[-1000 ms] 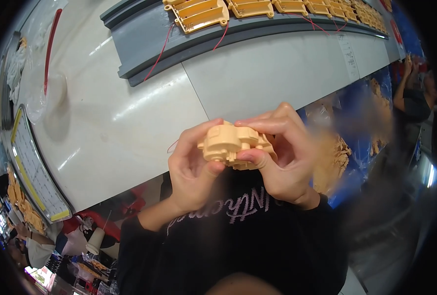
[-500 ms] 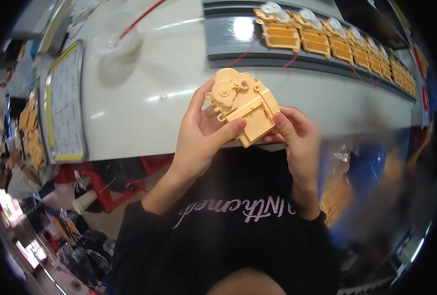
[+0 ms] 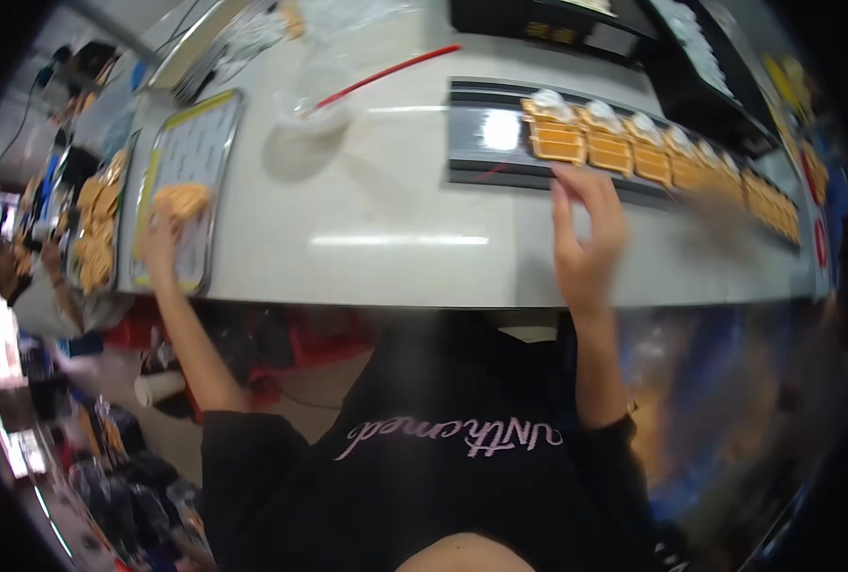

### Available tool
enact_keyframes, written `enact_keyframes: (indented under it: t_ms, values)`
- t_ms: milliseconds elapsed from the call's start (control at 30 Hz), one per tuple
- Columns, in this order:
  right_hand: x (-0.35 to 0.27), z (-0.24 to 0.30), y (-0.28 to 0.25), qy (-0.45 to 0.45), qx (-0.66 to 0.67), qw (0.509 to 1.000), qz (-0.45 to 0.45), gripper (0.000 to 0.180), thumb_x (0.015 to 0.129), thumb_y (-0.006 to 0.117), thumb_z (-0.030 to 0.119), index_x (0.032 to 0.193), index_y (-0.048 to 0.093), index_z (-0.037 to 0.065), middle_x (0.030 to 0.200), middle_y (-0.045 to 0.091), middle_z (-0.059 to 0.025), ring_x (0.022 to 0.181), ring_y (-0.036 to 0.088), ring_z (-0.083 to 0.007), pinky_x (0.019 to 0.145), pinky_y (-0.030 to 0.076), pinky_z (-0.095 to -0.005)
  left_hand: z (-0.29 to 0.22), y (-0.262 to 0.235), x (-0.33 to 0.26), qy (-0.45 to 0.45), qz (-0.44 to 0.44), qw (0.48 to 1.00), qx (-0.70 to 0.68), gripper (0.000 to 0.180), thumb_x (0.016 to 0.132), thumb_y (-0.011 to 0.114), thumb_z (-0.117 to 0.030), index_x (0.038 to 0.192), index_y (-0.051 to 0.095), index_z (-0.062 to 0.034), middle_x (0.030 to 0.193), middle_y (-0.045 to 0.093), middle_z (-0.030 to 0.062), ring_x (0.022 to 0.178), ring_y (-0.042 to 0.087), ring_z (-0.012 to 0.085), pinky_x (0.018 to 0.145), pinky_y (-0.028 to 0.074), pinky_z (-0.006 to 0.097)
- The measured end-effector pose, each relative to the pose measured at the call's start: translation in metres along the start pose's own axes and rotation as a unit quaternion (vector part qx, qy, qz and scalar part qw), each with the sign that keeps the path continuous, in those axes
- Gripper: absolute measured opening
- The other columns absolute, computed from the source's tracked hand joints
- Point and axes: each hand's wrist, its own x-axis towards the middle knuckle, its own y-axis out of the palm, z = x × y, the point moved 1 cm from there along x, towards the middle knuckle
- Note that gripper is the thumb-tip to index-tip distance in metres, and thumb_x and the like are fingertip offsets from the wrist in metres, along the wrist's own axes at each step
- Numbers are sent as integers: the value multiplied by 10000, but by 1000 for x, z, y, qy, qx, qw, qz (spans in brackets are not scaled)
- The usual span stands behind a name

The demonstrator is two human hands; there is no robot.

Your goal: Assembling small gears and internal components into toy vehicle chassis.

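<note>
My left hand reaches out over the tray at the left. Its fingers are closed on a light orange plastic housing, held at the far side of the hand and slightly blurred. My right hand is raised over the table, with thumb and forefinger curved and a gap between them; nothing shows in it. Its fingertips are just below the leftmost orange housing in a row on the dark grey rail. White round parts sit on top of those housings.
The metal tray holds a written sheet. A clear plastic cup with a red stick stands farther back. Black bins line the back right. More orange parts lie at far left, near another person. A brownish blur crosses the rail.
My hands have parted: the left carried the housing out to the tray, while the right let go of it and moved up to the rail. The view has shifted too.
</note>
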Motion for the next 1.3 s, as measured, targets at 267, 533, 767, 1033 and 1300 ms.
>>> enact_keyframes:
  t_ms: [267,533,767,1033,1300]
  values:
    - [48,-73,2,-48,-250,958,131,44,752,648,42,795,644,40,833,602,-40,885,542,-245,812,432,-373,-97,91,-115,182,-28,982,-27,309,954,503,-216,1154,598,1,990,634,90,849,571,130,745,456,258]
    - [44,-40,-5,-144,-229,960,75,8,735,607,67,733,609,74,834,602,-32,947,536,-236,858,368,-402,-171,251,-296,-140,587,665,-441,665,979,381,-398,1483,21,-157,1358,364,289,1225,434,394,1001,385,465]
    - [-26,25,-42,-122,-161,977,71,130,742,572,110,846,610,43,893,589,-51,945,555,-213,855,413,-375,-177,270,-317,-275,540,624,-494,588,989,295,-457,1425,281,-63,1439,329,192,1335,326,289,1110,254,429]
    - [-190,-120,-185,288,-306,875,-240,191,856,577,104,954,585,-60,815,622,-157,689,601,-248,628,476,-318,-160,265,-352,-334,614,554,-453,626,970,327,-455,1457,186,-89,1463,244,218,1331,262,448,1052,284,568]
    - [-332,-172,-194,554,-240,796,43,256,797,653,163,966,619,-26,819,623,-196,822,621,-312,756,477,-365,-161,281,-376,-337,649,551,-403,661,944,349,-470,1466,163,-110,1462,251,213,1329,267,448,1048,287,560]
